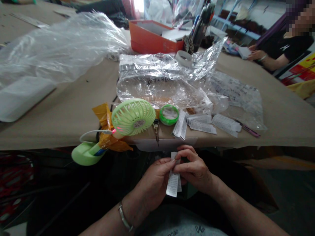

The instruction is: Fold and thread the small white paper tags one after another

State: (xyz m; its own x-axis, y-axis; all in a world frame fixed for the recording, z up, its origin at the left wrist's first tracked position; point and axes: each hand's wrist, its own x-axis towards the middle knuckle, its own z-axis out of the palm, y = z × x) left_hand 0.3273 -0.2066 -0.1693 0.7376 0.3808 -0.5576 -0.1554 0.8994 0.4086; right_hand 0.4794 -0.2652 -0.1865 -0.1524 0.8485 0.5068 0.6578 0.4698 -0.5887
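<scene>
Between my two hands, over my lap just in front of the table edge, are narrow white printed labels [173, 184]. My left hand [157, 178] is closed, its thumb pressed on the upper part of the labels. From the other side my right hand [194, 168] pinches the same labels with thumb and forefinger, while its other fingers curl above. A second strip shows behind the front one. On the table ahead lie several stacks of similar labels [200, 124], one bundle [180, 125] standing nearer to my hands.
A green fan [134, 117] is fixed at the table edge with brown tape [104, 118]. Beside it are a small screwdriver-like tool [156, 129], a green round tub [168, 114] and a pen [249, 130]. Behind lie clear plastic bags [157, 85], a tape roll [184, 59] and an orange box [155, 39]. A co-worker [283, 49] sits right.
</scene>
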